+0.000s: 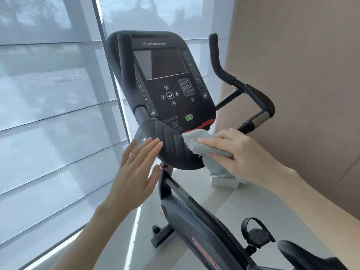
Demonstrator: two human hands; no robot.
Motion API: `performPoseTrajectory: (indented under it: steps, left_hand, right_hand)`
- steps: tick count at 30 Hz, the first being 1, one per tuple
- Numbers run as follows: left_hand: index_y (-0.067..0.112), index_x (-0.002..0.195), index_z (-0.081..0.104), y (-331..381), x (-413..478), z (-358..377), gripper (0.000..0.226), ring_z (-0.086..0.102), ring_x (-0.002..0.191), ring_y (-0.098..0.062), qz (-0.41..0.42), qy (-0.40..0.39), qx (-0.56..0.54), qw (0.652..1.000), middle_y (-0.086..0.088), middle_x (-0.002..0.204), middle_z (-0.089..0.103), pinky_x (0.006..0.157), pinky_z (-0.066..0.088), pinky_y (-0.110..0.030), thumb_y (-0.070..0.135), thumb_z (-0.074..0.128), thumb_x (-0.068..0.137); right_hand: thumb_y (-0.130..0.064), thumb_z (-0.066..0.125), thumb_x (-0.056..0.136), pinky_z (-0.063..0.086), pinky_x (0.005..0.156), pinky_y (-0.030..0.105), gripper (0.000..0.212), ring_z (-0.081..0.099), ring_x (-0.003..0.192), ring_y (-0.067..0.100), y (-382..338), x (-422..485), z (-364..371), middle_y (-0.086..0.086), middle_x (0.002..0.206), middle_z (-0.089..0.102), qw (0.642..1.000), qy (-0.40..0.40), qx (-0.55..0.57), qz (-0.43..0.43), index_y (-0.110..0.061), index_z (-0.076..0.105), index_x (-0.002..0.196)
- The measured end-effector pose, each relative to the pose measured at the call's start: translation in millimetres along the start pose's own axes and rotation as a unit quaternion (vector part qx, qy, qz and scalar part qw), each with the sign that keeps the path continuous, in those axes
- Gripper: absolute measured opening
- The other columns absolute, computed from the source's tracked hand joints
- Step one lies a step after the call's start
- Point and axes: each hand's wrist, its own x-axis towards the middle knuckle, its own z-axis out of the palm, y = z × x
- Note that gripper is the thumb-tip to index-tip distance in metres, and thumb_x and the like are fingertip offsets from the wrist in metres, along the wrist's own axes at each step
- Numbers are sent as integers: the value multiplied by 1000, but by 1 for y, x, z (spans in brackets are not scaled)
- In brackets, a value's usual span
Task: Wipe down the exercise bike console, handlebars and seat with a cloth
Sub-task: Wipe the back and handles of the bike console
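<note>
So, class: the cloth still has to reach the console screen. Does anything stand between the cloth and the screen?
Nothing visible does. The right hand presses the cloth on the tray just below the console; the button panel above it up to the screen is bare. The left hand is off to the side, by the tray's edge.

1. The cloth (206, 147) is a grey, fluffy, looped terry fabric, rough-napped and matt.
2. The console (167, 90) is black plastic, mostly matt, with a smooth, glossy dark screen (161, 64) that catches reflections.
3. The tray (171, 145) under the console is matt black plastic with moulded ribs.
4. The handlebars (220, 65) wear matt black foam or rubber grips; a bare sensor (261, 118) on one bar looks like brushed silver metal.
5. The seat (300, 254) is black with a slight sheen, like vinyl.
6. The floor (243, 201) is smooth, pale and faintly glossy.
7. The blinds (48, 114) are sheer, matt woven fabric.
</note>
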Motion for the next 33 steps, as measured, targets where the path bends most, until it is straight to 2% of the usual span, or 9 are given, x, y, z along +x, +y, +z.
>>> performPoseTrajectory:
  steps: [3, 6, 10, 18, 22, 25, 29, 31, 33]
  left_hand:
    - [1, 138, 42, 8, -4, -2, 48, 36, 136, -22, -38, 13, 0, 999, -9, 143, 44, 117, 17, -46, 19, 34, 95]
    - [0, 140, 38, 16, -9, -5, 49, 34, 137, -22, -63, 29, 7, 998, -10, 142, 44, 117, 15, -44, 19, 34, 94]
    - [1, 140, 37, 29, -19, -4, 49, 34, 137, -23, -75, 27, 21, 997, -10, 142, 44, 117, 16, -47, 18, 34, 94]
    - [3, 138, 43, 45, -21, 6, 48, 36, 136, -23, -81, -14, 56, 995, -8, 143, 45, 116, 19, -49, 22, 33, 95]
    - [4, 138, 44, 42, -24, 7, 49, 37, 136, -23, -78, -43, 79, 993, -8, 143, 45, 115, 20, -50, 23, 33, 95]
    - [3, 137, 46, 39, -24, 5, 47, 38, 135, -24, -65, -45, 83, 993, -8, 142, 47, 114, 23, -51, 23, 35, 95]
    - [3, 135, 48, 34, -25, 2, 46, 39, 134, -25, -57, -45, 86, 994, -8, 140, 49, 113, 24, -50, 21, 36, 94]
    - [3, 135, 48, 29, -27, -2, 46, 38, 135, -24, -61, -41, 89, 993, -8, 140, 48, 114, 24, -50, 21, 37, 94]
    - [2, 136, 47, 23, -28, -7, 47, 38, 135, -24, -70, -34, 92, 993, -9, 141, 48, 113, 24, -51, 22, 36, 94]
  right_hand:
    - [-20, 61, 87, 54, 73, 37, 34, 58, 88, 27, -18, 9, 32, 9, 103, 65, 993, 77, -57, -75, -18, 65, 121]
    - [-25, 51, 91, 53, 76, 41, 33, 60, 87, 29, -21, 11, 68, 12, 109, 66, 974, 65, -156, -150, -19, 65, 121]
    - [-18, 61, 89, 53, 74, 35, 29, 60, 75, 25, 9, -7, 80, 10, 107, 69, 953, 140, -190, -191, -18, 67, 118]
    - [-12, 67, 79, 54, 66, 34, 34, 60, 71, 27, 50, -31, 49, 10, 98, 69, 967, 148, -159, -133, -12, 69, 113]
    - [-19, 52, 86, 51, 75, 34, 35, 58, 82, 28, 26, -17, 40, 11, 105, 67, 971, 193, -87, -109, -13, 66, 118]
    - [-27, 51, 89, 55, 75, 36, 36, 61, 86, 28, 0, -4, 57, 12, 110, 66, 978, 139, -83, -133, -13, 65, 119]
    - [-24, 57, 87, 55, 78, 37, 35, 62, 86, 27, 5, -9, 69, 11, 112, 67, 975, 95, -131, -153, -13, 66, 119]
    - [-19, 57, 85, 55, 75, 35, 35, 61, 82, 27, 18, -15, 65, 9, 111, 67, 978, 94, -127, -135, -13, 65, 119]
    - [-11, 69, 78, 55, 70, 35, 38, 60, 79, 28, 29, -18, 58, 8, 104, 69, 984, 94, -119, -95, -12, 67, 116]
